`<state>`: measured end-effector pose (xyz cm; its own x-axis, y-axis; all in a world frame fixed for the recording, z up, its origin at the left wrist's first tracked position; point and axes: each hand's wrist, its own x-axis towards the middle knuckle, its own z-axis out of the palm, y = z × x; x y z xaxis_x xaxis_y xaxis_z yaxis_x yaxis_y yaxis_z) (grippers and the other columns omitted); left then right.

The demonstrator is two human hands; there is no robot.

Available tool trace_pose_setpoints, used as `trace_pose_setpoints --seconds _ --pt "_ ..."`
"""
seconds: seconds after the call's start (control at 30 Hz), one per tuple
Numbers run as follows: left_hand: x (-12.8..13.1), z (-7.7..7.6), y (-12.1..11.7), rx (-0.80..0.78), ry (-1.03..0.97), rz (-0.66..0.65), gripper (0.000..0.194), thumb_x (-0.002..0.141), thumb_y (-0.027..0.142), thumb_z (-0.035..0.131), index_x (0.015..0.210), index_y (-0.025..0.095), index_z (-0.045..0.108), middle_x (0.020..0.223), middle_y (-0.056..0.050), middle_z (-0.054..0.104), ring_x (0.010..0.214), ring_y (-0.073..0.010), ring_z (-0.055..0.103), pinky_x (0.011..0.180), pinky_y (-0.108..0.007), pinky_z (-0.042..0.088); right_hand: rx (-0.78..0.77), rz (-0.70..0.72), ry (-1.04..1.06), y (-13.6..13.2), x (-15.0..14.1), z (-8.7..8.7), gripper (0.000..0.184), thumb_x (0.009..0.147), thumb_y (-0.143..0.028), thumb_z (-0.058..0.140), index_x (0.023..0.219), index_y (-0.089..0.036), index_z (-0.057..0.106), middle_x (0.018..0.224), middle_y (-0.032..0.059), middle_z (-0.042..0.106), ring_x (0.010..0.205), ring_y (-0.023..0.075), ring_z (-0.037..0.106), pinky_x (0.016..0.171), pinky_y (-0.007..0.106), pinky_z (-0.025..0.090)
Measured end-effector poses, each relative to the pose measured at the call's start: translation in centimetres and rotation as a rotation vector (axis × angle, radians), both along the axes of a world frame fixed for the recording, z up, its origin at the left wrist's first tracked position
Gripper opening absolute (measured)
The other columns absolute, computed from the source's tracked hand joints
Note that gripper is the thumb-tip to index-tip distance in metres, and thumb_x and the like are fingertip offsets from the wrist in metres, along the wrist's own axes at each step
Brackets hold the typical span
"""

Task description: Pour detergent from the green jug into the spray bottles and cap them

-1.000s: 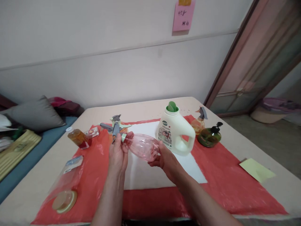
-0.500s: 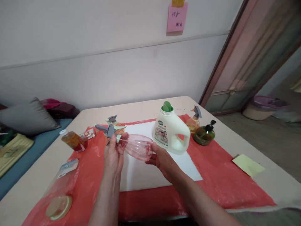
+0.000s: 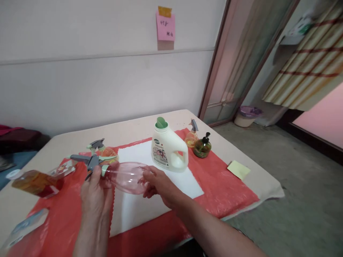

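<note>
I hold a clear pink spray bottle lying on its side above the white sheet. My left hand is closed round its neck and grey trigger head, just by the pale green collar. At the other end my right hand has its fingers curled loosely about the base. No liquid shows in the bottle. Behind it stands a large cream detergent jug with a green spout in its uncapped mouth. Beyond my left hand is another spray bottle, orange with a grey head, partly hidden.
On the red plastic sheet lies a white sheet. An orange spray bottle and a green pump bottle stand at right, near a yellow note. An amber bottle is at left. A pink note hangs on the wall.
The view has swung right, so the table things sit further left and more floor and a curtain show. Both hands keep the pink bottle between them; the right fingers look looser at its base.
</note>
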<state>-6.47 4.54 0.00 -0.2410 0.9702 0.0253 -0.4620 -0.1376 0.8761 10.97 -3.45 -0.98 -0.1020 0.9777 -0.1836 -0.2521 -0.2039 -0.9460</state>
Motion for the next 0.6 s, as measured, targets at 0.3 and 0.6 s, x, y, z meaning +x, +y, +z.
trace_pose_setpoints --seconds 0.3,0.6 --pt "2.3 0.0 -3.6 0.041 0.841 0.148 0.029 0.076 0.044 0.075 0.1 0.028 0.076 0.094 0.002 0.075 0.09 -0.0195 0.067 0.075 -0.027 0.048 0.456 -0.197 -0.874 -0.1 -1.6 -1.0 0.101 0.068 -0.048 0.078 0.151 -0.021 0.027 0.156 0.0178 0.036 0.145 0.0345 0.03 0.116 0.056 0.026" --pt "2.7 -2.5 -5.4 0.373 1.061 0.09 0.046 0.064 0.046 0.085 0.107 0.031 0.075 0.103 -0.003 0.076 0.084 -0.0234 0.068 0.067 -0.029 0.045 0.49 -0.279 -1.074 -0.1 -1.6 -1.0 0.042 0.074 -0.039 0.064 0.111 -0.022 0.052 0.108 0.0087 0.065 0.099 0.0272 0.06 0.083 0.041 0.046"
